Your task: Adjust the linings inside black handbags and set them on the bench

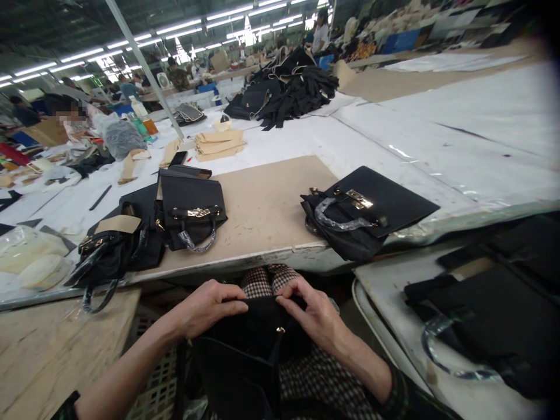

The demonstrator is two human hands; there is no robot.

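Note:
On my lap lies a black handbag, its opening turned up toward me and a small gold fitting showing on the dark inside. My left hand pinches the bag's upper edge between thumb and fingers. A short way to the right, my right hand grips the same edge. The lower part of the bag runs out of view. In front of me on the worktable, a black handbag with gold hardware lies left of centre, and a similar handbag lies on the right, overhanging the table's front edge.
Brown card covers part of the white worktable. More black bags sit at the left; others rest on a side surface at right. Farther back are tan pieces, a black heap and a slanted pole. People work beyond.

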